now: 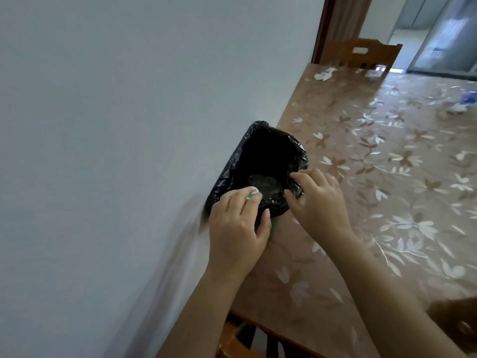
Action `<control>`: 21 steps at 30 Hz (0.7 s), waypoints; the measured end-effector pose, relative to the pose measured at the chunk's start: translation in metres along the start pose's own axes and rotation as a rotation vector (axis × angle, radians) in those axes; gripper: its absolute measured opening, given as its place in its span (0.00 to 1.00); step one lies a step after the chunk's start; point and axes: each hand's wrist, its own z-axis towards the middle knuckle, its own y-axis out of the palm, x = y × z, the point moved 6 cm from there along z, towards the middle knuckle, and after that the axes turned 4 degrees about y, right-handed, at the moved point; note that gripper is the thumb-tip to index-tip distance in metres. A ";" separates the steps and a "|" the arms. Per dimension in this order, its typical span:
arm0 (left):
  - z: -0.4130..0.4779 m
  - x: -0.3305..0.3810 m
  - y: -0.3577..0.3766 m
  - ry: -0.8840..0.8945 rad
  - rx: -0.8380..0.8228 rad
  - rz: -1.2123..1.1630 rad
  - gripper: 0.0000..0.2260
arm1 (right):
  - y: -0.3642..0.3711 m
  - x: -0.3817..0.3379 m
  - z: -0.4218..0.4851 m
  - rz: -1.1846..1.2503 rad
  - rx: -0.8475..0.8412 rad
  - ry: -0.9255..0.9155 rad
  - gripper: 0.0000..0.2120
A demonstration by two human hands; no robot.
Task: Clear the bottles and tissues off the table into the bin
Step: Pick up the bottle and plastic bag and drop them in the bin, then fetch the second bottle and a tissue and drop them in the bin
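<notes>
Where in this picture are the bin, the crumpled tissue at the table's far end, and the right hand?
bin (pixel 302 151): head view, liner-covered rim.
tissue (pixel 324 74): head view, middle of wad.
right hand (pixel 318 202): head view, back of hand.

No legible text, green-and-white print on small item (pixel 252 193) in left hand (pixel 236 228), too blurred to read

We see the bin (pixel 275 227), green-bodied and lined with a black liner (pixel 260 161), standing upright at the wall-side edge of the floral-covered table (pixel 387 177). Over its near rim our left hand (pixel 237 228) grips a small bottle (pixel 252 193), only its white, green-printed end showing; our right hand (pixel 317 202) pinches the liner. Crumpled white tissues (pixel 324 73) lie at the table's far end, another tissue (pixel 458 108) well off to the right
</notes>
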 end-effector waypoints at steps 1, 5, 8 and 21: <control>0.000 0.003 0.004 0.003 0.001 -0.012 0.13 | -0.005 0.002 -0.008 -0.015 0.009 0.015 0.15; 0.000 0.025 0.021 0.057 -0.009 -0.069 0.13 | -0.024 0.015 -0.041 -0.075 0.053 0.092 0.15; -0.002 0.048 0.035 0.142 -0.034 -0.153 0.14 | -0.039 0.032 -0.066 -0.116 0.065 0.178 0.17; -0.039 0.201 0.075 0.484 -0.302 -0.456 0.17 | -0.146 0.103 -0.187 -0.356 0.232 0.563 0.20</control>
